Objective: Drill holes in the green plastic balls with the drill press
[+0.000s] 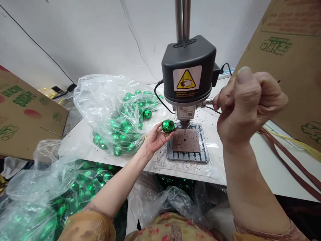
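Between the fingers of my left hand is a shiny green mirrored ball. The hand is closed on it, just left of the chuck of a small black drill press. Below the chuck, a brown square board with a dark hole lies on the slotted metal base. My right hand is closed in a fist around the press's feed lever, whose metal shaft runs into my fingers. The grip end of the lever is hidden inside the hand.
A clear plastic bag of green balls lies open on the white table. More bagged balls sit below the table's front edge. Cardboard boxes stand left and right. Brown straps lie at right; dark shavings surround the base.
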Demonstrator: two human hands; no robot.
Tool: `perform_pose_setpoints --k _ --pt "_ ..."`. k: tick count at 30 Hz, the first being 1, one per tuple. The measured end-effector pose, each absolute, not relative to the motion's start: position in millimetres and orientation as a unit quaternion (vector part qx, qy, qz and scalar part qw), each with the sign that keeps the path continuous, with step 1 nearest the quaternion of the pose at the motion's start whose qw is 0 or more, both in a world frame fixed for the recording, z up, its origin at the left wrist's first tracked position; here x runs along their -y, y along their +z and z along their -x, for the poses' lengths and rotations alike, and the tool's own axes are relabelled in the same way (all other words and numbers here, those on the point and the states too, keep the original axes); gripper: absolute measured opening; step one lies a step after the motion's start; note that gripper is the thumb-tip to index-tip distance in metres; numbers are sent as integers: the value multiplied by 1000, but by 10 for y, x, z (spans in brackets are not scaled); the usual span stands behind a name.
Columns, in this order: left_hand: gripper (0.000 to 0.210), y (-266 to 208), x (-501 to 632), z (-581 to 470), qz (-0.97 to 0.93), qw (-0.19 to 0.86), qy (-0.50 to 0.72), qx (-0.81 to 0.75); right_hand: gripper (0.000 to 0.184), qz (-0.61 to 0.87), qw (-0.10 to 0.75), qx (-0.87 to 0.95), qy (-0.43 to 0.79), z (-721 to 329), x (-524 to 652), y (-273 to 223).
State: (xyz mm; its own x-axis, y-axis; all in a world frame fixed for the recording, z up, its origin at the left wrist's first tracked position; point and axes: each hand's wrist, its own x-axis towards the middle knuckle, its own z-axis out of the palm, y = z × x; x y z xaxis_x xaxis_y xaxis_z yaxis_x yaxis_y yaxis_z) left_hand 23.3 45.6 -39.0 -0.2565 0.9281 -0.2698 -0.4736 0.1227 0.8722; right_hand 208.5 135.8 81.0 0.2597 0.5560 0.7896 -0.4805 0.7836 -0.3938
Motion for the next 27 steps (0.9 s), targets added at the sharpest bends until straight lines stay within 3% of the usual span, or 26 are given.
perform_pose_setpoints --k 6,11,17,27 --pt "36 -507 -478 -312 -190 565 635 -492 41 41 795 507 330 -2084 -1347 801" --pt "55 -614 -441 -321 -283 439 645 -558 47 59 797 512 314 -2076 -1325 798" --pt "53 -640 -392 -316 -514 281 521 -621 48 60 794 520 308 -2077 -1311 792" --pt "51 -710 -475 -437 -619 193 430 -628 48 55 788 520 326 -2092 -1318 779"
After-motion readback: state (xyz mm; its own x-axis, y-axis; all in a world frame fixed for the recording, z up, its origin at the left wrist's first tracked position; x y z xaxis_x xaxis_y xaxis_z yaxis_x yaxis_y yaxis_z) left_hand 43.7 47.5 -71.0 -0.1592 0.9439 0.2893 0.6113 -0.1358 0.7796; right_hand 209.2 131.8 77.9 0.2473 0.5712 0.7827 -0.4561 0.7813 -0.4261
